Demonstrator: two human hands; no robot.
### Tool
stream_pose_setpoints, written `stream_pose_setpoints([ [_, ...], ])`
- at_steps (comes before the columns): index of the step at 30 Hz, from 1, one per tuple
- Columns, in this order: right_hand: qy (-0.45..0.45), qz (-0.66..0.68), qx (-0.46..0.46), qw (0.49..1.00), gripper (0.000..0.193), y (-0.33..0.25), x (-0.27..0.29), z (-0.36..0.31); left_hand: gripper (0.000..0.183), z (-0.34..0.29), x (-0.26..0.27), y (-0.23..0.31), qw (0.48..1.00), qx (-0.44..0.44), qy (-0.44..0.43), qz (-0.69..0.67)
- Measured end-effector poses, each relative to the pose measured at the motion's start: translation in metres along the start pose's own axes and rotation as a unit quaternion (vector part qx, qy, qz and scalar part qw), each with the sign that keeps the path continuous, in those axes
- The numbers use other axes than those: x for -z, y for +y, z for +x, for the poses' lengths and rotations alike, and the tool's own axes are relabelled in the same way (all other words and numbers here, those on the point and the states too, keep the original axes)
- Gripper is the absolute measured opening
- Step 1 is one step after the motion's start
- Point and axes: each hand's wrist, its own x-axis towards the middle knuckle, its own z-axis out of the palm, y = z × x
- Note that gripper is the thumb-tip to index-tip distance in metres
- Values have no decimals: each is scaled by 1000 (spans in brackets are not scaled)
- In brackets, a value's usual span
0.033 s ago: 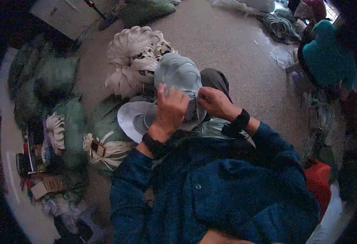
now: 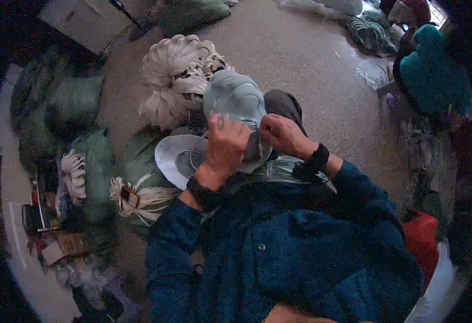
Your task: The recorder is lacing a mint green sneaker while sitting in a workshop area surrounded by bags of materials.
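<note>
A stack of light grey, curved cap brims (image 2: 233, 94) stands over my lap with its rounded edge away from me. My left hand (image 2: 226, 145) is at the stack's near left edge, fingers bent and closed; whatever they pinch is hidden. On the near right edge, my right hand (image 2: 283, 134) has its fingers pressed together in a pinch, and what lies between them is too small to make out. Grey fabric shows below and between the hands. Beside my left wrist lies a cap with a white brim (image 2: 166, 156) and a grey crown.
Cream-coloured curved brims (image 2: 174, 59) are piled beyond my left hand. Pale strips (image 2: 150, 199) lie on a green sack at the left, near another row of white brims (image 2: 73, 175). A person in a teal top (image 2: 432, 70) sits at the far right. A red object (image 2: 420, 234) is beside my right elbow.
</note>
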Motion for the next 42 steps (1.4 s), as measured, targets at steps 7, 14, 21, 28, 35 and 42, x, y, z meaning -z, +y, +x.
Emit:
stream_pose_setpoints([
  [7, -60, 30, -3, 998, 21, -6, 1, -1, 6, -53, 13, 15, 994, -13, -110, 0],
  [14, -9, -44, 27, 999, 26, -8, -6, 1, 9, -68, 19, 19, 991, 18, -119, -62],
  [21, 2, -38, 2, 999, 20, 0, -3, -6, 19, -189, 50, 10, 967, 69, -216, -118],
  [28, 36, 33, 2, 999, 24, -14, -13, -6, 11, -290, 84, 15, 895, 176, -375, -167],
  [35, 2, 103, -42, 994, 20, -2, 3, -16, 31, -104, 63, -3, 964, 140, -83, -209],
  [42, -24, 144, -34, 989, 28, 1, 1, -19, 38, 1, -3, -6, 998, 54, -1, -13],
])
